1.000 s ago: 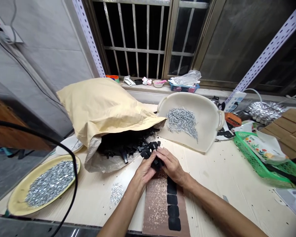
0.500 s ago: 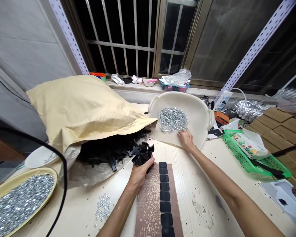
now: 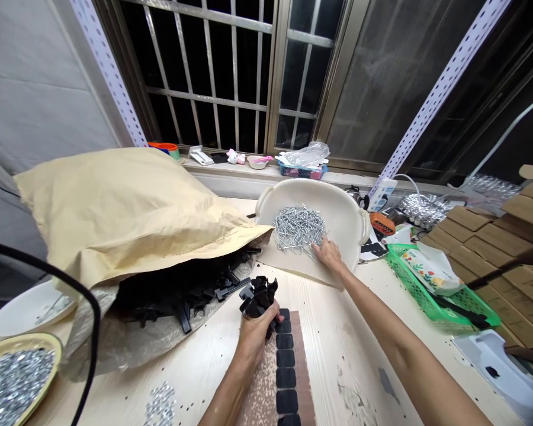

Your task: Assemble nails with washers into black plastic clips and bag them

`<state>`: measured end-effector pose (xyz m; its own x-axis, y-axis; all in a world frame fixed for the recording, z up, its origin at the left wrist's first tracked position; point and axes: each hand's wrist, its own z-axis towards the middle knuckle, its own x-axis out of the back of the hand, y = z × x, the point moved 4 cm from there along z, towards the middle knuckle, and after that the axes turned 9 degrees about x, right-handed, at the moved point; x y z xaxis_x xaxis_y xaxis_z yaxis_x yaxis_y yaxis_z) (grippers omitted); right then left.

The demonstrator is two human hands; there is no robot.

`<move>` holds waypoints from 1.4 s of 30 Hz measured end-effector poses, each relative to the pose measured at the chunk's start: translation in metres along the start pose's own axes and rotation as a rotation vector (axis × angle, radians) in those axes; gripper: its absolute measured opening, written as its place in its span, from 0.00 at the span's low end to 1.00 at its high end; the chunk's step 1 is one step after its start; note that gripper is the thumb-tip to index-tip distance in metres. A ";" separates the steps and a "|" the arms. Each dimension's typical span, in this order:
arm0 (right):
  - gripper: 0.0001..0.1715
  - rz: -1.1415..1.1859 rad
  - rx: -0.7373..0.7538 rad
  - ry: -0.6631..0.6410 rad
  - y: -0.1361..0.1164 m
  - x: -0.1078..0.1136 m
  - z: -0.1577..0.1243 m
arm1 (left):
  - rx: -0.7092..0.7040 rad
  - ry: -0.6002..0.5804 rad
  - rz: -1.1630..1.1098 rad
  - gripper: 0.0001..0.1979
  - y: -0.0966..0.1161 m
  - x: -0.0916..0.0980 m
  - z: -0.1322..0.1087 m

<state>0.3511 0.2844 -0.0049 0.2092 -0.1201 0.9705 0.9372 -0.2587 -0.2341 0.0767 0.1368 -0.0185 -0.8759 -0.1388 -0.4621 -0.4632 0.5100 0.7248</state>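
Observation:
My left hand [image 3: 254, 337] grips a bunch of black plastic clip-like parts [image 3: 258, 299] just above a brown board [image 3: 266, 384]. A row of black rubbery pads [image 3: 285, 367] lies on that board. My right hand [image 3: 329, 256] rests inside a white plastic tray [image 3: 337, 207], its fingers at the edge of a heap of silver screws [image 3: 298, 228]. More black parts [image 3: 182, 302] spill from under a beige woven sack [image 3: 124, 213], close to my left hand.
A yellow plate of silver washers [image 3: 13, 378] and a small washer heap [image 3: 160, 405] lie at front left, with a black cable [image 3: 48, 266] across the view. A green basket [image 3: 439, 290] and cardboard sheets [image 3: 501, 254] stand right. A barred window [image 3: 213, 77] is behind.
My right hand has left the black parts and gone to the tray beside the screws. My left hand keeps the bunch of parts. The view has swung, shifting the scene left.

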 end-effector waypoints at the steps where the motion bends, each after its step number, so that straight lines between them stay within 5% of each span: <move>1: 0.40 0.010 -0.030 -0.005 -0.005 -0.004 0.004 | 0.005 0.000 0.018 0.17 -0.002 -0.001 0.000; 7: 0.52 0.032 -0.080 -0.006 -0.070 -0.047 0.032 | 0.000 0.013 0.138 0.17 -0.002 -0.005 -0.003; 10: 0.47 0.002 -0.059 0.053 -0.087 -0.055 0.035 | 0.019 0.042 0.152 0.18 -0.003 -0.002 0.000; 15: 0.27 -0.023 0.009 0.108 -0.067 -0.039 0.029 | 0.036 0.058 0.141 0.19 -0.004 -0.001 0.001; 20: 0.25 -0.034 0.116 0.088 -0.057 -0.023 0.013 | 0.068 0.031 0.113 0.18 -0.001 -0.003 -0.003; 27: 0.33 -0.102 0.802 0.068 -0.075 -0.038 -0.060 | 0.044 0.031 0.100 0.20 0.000 -0.006 0.000; 30: 0.25 -0.153 0.716 0.107 -0.059 -0.043 -0.065 | 0.074 0.031 0.120 0.21 0.001 -0.005 0.001; 37: 0.30 -0.191 0.699 0.082 -0.042 -0.041 -0.058 | 0.110 -0.005 0.145 0.19 0.003 -0.004 0.005; 42: 0.30 -0.185 0.717 0.101 -0.035 -0.038 -0.080 | 0.084 -0.031 0.147 0.18 0.004 -0.005 0.003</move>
<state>0.2880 0.2216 -0.0383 0.0359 -0.2314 0.9722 0.9141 0.4008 0.0617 0.0801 0.1421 -0.0148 -0.9283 -0.0321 -0.3705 -0.3162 0.5925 0.7409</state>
